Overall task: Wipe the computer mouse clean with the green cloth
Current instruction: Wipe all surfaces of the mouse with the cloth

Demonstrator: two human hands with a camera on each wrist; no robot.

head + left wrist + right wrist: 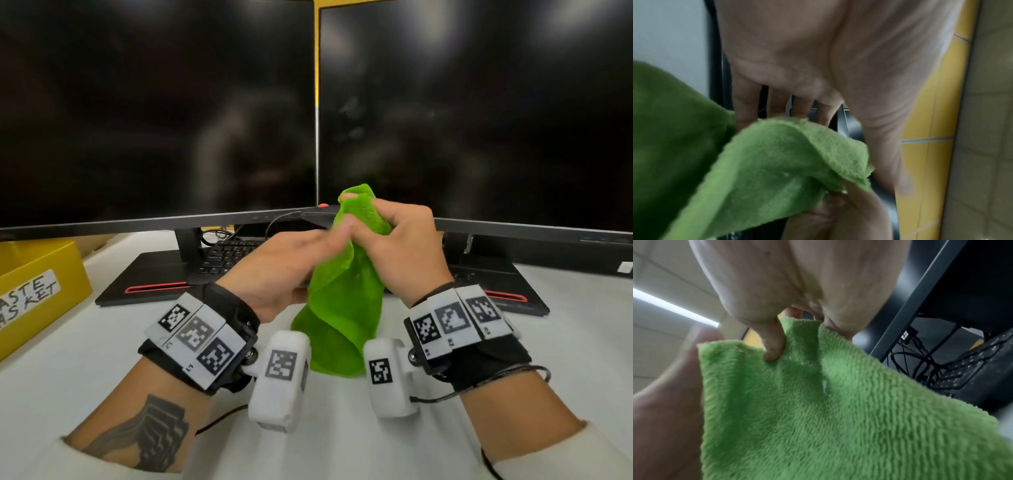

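- As I look down through the head camera, my right hand (400, 246) has its fingers curled round the top of the cloth (342, 305), which is lifted above the desk (85, 377); the cloth hangs from that grasp, with its lower end between my wrists. My left hand (277, 270) reaches in beside it, fingers fairly straight and touching the cloth's edge. Behind them are two dark monitors (154, 120) and a keyboard (226, 255); a yellow box (41, 274) sits at the far left. I see no mouse here.
- On the left wrist camera, my left fingers (744, 104) are extended, with a fold of cloth (777, 162) across their tips; I can't tell whether they pinch it.
- On the right wrist camera, my right fingers (772, 340) are clenched on the cloth's (838, 418) upper edge, bunching it. The keyboard (966, 374) shows behind, blurred.
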